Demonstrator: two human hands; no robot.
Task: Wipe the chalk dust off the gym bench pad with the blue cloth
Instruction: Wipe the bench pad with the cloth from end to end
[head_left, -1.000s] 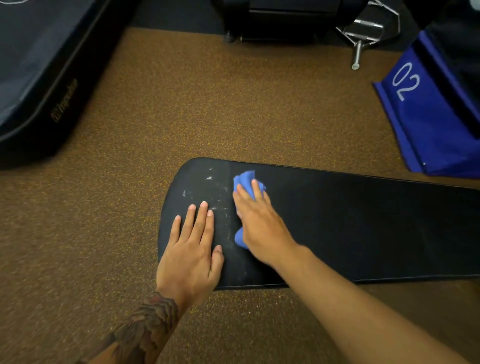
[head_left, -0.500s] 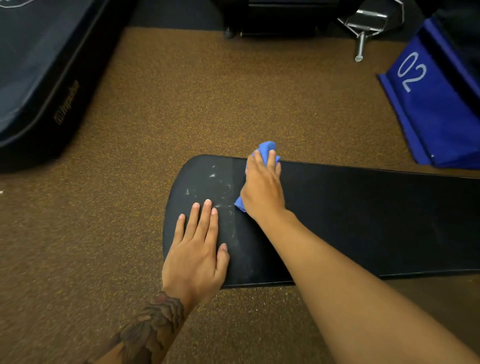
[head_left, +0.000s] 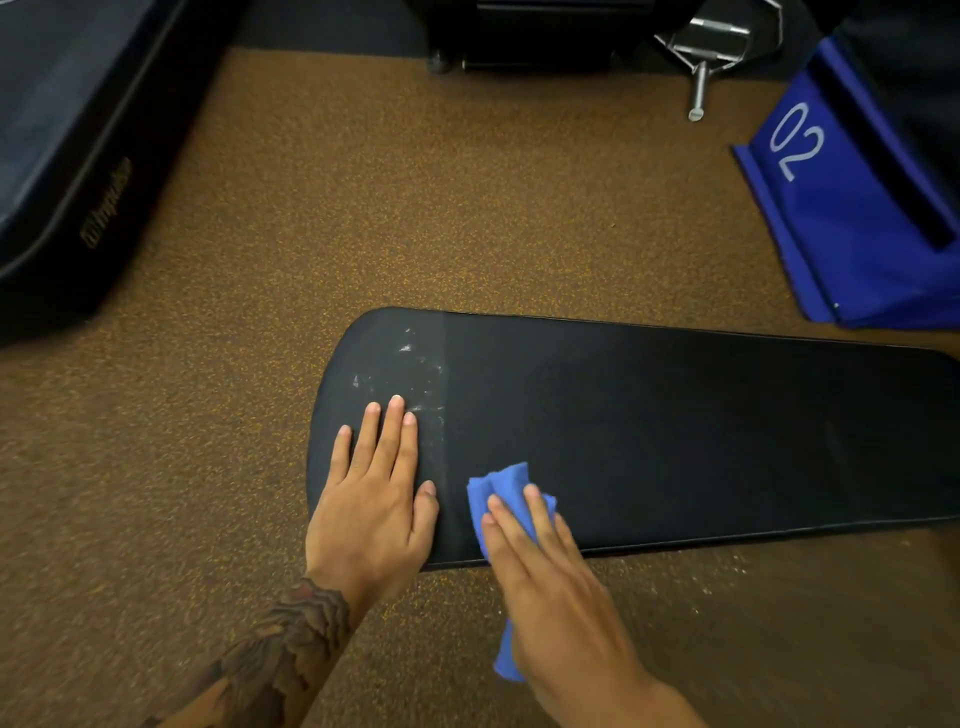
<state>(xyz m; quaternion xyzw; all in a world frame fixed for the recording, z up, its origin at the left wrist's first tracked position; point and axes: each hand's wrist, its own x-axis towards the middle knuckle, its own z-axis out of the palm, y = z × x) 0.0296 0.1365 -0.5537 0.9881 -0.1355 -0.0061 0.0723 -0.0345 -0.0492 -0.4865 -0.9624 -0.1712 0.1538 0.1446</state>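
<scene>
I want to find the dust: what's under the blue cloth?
The blue cloth lies on the bench pad, pressed by the right hand; any chalk beneath is hidden.

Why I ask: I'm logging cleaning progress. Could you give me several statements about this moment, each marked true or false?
1. The right hand presses the blue cloth at the near edge of the bench pad. True.
2. The left hand holds a second cloth. False: it rests flat on the pad, holding nothing.
3. White chalk marks show near the pad's rounded end. True.
4. The cloth covers those chalk marks. False: it lies to their right, apart from them.
5. The blue box marked 02 stands on the pad. False: it stands on the floor beyond the pad.
</scene>
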